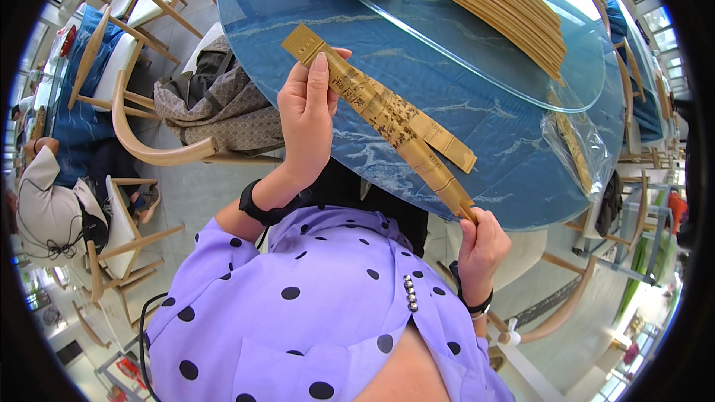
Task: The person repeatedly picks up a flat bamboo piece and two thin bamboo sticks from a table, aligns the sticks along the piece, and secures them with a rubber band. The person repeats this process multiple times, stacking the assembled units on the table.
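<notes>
While both hands grip it, the folded bamboo fan (387,115) hangs over the near rim of the round blue table (514,156): left hand (309,115) closed around its upper slats, right hand (480,242) pinching the pivot end just off the edge. Bare tabletop lies beyond, short of the glass turntable (477,45).

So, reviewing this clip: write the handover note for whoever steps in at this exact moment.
Left hand grips the upper part of a folding bamboo fan; right hand pinches its pivot end.
The fan is partly spread, held over the edge of the round blue table.
More closed fans lie on the glass turntable; one bagged fan sits at the right.
Done: fan in hand. Left: it is neither fully open nor closed.
</notes>
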`<action>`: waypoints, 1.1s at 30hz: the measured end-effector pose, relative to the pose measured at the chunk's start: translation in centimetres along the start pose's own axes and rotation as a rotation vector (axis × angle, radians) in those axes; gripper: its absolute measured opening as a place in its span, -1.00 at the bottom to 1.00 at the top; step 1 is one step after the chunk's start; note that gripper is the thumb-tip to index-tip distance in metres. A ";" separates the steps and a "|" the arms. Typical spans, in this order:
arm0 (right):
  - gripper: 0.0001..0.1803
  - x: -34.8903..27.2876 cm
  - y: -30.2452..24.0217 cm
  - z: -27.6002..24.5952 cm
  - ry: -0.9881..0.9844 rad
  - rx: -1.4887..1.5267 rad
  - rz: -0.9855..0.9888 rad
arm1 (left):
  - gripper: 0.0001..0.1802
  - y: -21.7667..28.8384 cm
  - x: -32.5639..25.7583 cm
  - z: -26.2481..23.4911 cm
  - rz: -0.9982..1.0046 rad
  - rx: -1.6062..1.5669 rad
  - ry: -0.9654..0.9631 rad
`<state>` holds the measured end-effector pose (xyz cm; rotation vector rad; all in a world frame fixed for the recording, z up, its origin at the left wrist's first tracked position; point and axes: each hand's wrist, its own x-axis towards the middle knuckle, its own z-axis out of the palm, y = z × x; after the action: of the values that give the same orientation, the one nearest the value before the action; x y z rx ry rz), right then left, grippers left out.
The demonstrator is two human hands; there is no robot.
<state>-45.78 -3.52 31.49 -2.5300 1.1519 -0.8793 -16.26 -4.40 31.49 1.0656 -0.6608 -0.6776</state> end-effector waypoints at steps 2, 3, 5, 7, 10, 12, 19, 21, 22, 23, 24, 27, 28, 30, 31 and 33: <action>-0.75 -0.1 0.1 0.1 -0.007 0.007 0.012 | -0.62 0.0 -0.7 0.6 -0.043 -0.086 -0.051; -0.75 -0.1 0.0 0.2 -0.003 0.012 0.015 | -0.62 -0.1 -1.1 0.8 -0.078 -0.101 -0.100; -0.75 -0.1 -0.2 0.4 0.000 0.022 0.020 | -0.62 -0.3 -2.0 1.2 -0.150 -0.130 -0.195; -0.76 -0.3 -0.4 0.5 -0.005 -0.013 0.028 | -0.62 -0.7 -2.6 1.4 -0.167 -0.089 -0.208; -0.75 -0.2 -0.5 1.0 0.023 -0.033 0.000 | -0.61 -1.0 -2.5 1.7 -0.160 -0.020 -0.207; -0.73 -0.2 -0.8 1.2 0.023 -0.025 -0.016 | -0.60 -0.5 -2.0 1.8 -0.146 -0.014 -0.192; -0.73 0.0 -1.1 1.0 0.008 0.016 0.032 | -0.64 -1.7 -2.4 1.6 0.044 0.066 -0.065; -0.74 -0.3 -1.2 1.2 0.005 0.024 0.041 | -0.63 -1.6 -2.5 1.5 0.039 0.070 -0.072; -0.74 -0.2 -1.4 1.2 0.007 0.027 0.037 | -0.63 -1.6 -2.4 1.6 0.027 0.050 -0.070; -0.74 -0.1 -1.5 1.2 0.006 0.029 0.031 | -0.63 -1.7 -2.4 1.6 0.014 0.029 -0.065; -0.75 0.0 -1.6 1.3 0.006 0.031 0.025 | -0.61 -1.7 -2.3 1.5 0.019 0.008 -0.073; -0.75 0.1 -1.4 1.3 0.017 0.034 0.007 | -0.54 -1.0 -1.5 1.1 0.023 -0.029 -0.028; -0.75 0.1 -1.3 1.2 0.008 0.036 0.001 | -0.50 -0.2 -0.9 1.1 0.017 -0.025 0.034; -0.74 -0.2 -0.8 0.9 -0.011 0.036 -0.009 | -0.41 0.5 0.4 0.6 0.005 0.020 0.124; -0.74 -0.2 -0.6 0.8 -0.015 0.032 -0.011 | -0.41 0.8 0.7 0.4 0.023 0.030 0.130; -0.73 -0.6 -0.3 0.5 -0.020 0.011 -0.004 | -0.43 1.1 1.2 0.2 0.052 0.041 0.129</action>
<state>-45.60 -2.94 30.97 -2.5269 1.1336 -0.8567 -15.49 -5.09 32.80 1.1162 -0.5904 -0.5480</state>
